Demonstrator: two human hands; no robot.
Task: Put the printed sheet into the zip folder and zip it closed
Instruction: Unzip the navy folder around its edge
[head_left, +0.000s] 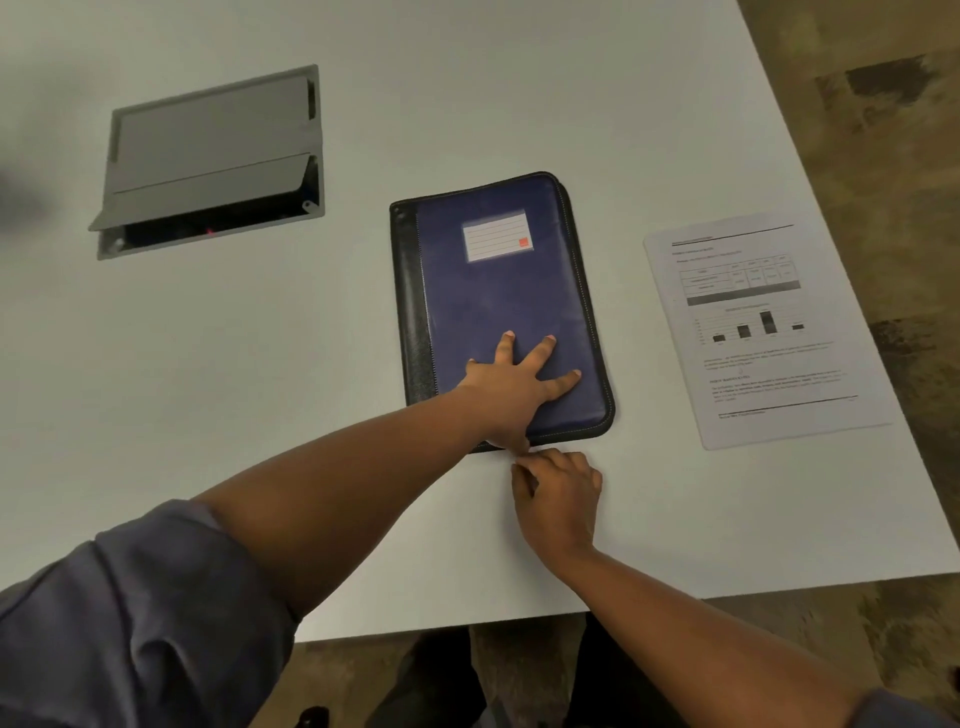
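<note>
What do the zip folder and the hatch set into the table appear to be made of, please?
Zip folder: probably faux leather or vinyl, given its blue cover's soft sheen, stitched edge and grained black spine. Hatch: matte grey, crisp flat panels; painted metal or plastic, unclear which.

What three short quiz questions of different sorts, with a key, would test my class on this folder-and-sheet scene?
1. True or false: the printed sheet is already inside the zip folder.
2. Which hand lies flat with spread fingers on the folder's cover?
A. left hand
B. right hand
C. neither
3. Fill in: the right hand's fingers curl at the folder's ____ edge, where the zip runs.

Key:
1. False; the sheet lies on the white table, to the right of the folder and apart from it.
2. A
3. near (the edge closest to the person)
</note>
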